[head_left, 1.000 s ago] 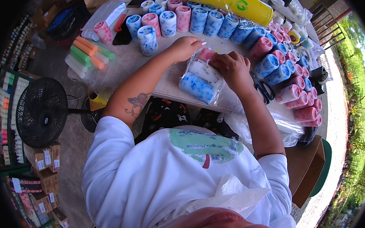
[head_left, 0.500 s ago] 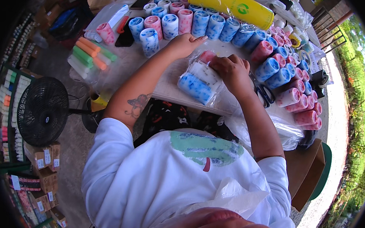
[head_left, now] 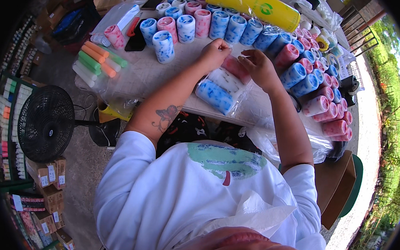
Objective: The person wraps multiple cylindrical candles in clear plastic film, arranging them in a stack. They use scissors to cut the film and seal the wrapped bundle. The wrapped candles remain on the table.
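Observation:
A clear plastic bag (head_left: 236, 110) lies on the table in front of me, packed with marbled candles in a row. A blue-and-white candle (head_left: 214, 96) is nearest, a mostly white one (head_left: 225, 80) is in the middle, and a pink one (head_left: 236, 68) is at the far end. At the far end of the bag, my left hand (head_left: 214, 55) is closed in a pinch on the plastic. My right hand (head_left: 262, 71) is bent over the far right corner, thumb and fingers pinching the film beside the pink candle.
Blue and pink marbled candles (head_left: 185, 29) stand in rows along the back and right. A yellow roll (head_left: 253, 8) lies behind them. Bagged orange, green and white sticks (head_left: 94, 56) are at left. A black fan (head_left: 46, 122) stands left; an open cardboard box (head_left: 336, 188) is right.
My left hand has moved a little right, onto the bag's far end. My right hand has lifted off the pink candle, uncovering more of it. The bagged candles have barely shifted.

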The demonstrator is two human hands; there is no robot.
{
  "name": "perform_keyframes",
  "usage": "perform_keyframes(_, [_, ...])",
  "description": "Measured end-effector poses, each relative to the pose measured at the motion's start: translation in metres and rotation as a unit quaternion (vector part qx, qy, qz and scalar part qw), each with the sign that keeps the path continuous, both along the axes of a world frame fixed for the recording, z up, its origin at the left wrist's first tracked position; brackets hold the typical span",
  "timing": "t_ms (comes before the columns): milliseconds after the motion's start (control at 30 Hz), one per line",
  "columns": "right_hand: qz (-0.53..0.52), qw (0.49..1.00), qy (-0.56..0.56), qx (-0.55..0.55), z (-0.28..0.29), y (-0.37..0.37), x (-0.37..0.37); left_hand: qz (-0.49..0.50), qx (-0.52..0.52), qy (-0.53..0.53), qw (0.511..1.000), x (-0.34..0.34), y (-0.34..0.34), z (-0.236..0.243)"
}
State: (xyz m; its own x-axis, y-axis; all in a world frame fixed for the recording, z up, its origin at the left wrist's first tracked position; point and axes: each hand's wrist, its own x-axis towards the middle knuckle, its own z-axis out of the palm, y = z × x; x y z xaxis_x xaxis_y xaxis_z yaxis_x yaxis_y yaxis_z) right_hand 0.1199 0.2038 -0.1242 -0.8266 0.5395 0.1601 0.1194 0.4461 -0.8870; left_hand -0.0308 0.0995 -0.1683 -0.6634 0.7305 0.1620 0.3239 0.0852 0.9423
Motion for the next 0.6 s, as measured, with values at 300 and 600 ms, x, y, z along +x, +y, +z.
perform_keyframes(300, [-0.036,0.979,-0.189,0.065,0.013,0.000,-0.025,0.033,0.028,0.046,0.998,0.006,0.000,-0.002])
perform_keyframes(600, [-0.137,0.971,0.022,0.194,-0.009,-0.017,-0.027,0.056,-0.020,-0.017,0.998,0.002,0.001,-0.001])
